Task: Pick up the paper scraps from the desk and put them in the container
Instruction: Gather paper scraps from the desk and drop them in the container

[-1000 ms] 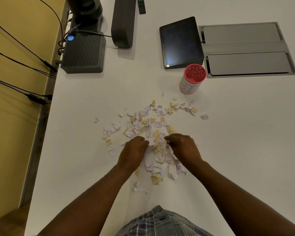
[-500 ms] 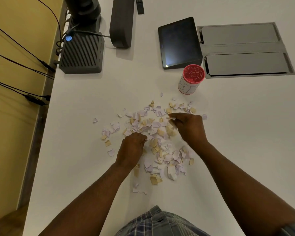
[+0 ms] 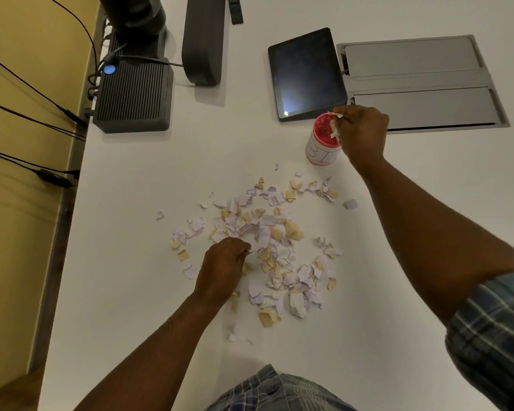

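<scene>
A spread of white and tan paper scraps [image 3: 267,244] lies on the white desk [image 3: 131,262] in front of me. The container [image 3: 319,145], a small white cup with a red inside and a handwritten mark, stands beyond the pile to the right. My right hand [image 3: 361,134] hovers at the cup's right rim, fingers pinched on a few paper scraps [image 3: 334,129] that hang over the opening. My left hand [image 3: 221,266] rests on the pile's left side, fingers curled down onto scraps.
A dark tablet [image 3: 306,74] lies just behind the cup. A grey cable hatch [image 3: 422,84] is set in the desk at the back right. A ribbed black box [image 3: 132,97] and a monitor foot [image 3: 202,40] stand at the back left. Cables hang past the desk's left edge.
My right hand has left the pile with scraps and travelled up and right to the cup. My left hand has stayed on the pile.
</scene>
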{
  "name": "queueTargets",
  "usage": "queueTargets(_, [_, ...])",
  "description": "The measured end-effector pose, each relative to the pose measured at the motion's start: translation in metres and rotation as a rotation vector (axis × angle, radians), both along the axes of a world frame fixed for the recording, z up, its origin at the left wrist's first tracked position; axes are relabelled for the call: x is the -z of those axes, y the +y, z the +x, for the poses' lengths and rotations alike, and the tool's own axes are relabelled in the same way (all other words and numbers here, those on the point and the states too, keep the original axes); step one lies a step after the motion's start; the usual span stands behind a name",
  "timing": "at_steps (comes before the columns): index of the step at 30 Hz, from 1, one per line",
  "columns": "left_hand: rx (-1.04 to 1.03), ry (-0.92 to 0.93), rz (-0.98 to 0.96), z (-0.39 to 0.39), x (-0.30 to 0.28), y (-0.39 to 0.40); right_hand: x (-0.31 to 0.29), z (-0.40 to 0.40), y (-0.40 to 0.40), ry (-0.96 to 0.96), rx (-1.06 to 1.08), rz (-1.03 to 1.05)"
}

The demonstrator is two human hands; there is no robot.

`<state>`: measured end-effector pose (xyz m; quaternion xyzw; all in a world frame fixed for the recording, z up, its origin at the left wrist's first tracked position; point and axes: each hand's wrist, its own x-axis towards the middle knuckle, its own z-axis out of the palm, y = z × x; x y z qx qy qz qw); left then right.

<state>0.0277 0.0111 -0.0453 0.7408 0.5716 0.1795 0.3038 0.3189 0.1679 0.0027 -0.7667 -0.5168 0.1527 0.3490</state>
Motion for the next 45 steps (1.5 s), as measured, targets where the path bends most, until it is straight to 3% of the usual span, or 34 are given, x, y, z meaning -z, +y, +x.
queueTargets(8, [0.047, -0.013, 0.038, 0.011, -0.011, 0.005, 0.016, 0.005, 0.022, -0.328, -0.245, -0.356])
queueTargets(12, [0.062, -0.009, 0.061, 0.014, -0.015, 0.01, 0.014, 0.002, 0.028, -0.309, -0.197, -0.447])
queueTargets(18, [0.032, -0.053, 0.069, 0.021, -0.019, 0.017, 0.005, 0.0, 0.021, -0.304, -0.164, -0.338])
queueTargets(21, [-0.044, -0.135, 0.023, 0.029, -0.022, 0.024, 0.006, -0.003, 0.005, -0.255, -0.064, -0.159])
queueTargets(24, [-0.095, -0.195, -0.008, 0.043, -0.028, 0.04, 0.02, -0.01, -0.028, -0.167, 0.044, 0.001])
queueTargets(28, [-0.102, -0.247, 0.016, 0.067, -0.044, 0.076, 0.049, -0.025, -0.09, -0.137, -0.014, 0.019])
queueTargets(36, [0.018, -0.25, 0.191, 0.144, -0.076, 0.155, 0.084, -0.05, -0.188, -0.322, -0.23, -0.46])
queueTargets(40, [0.075, -0.152, 0.203, 0.182, -0.073, 0.186, 0.087, -0.055, -0.212, -0.182, -0.307, -0.63])
queueTargets(45, [0.192, 0.05, 0.204, 0.211, -0.06, 0.212, 0.082, -0.061, -0.223, -0.189, -0.45, -0.717])
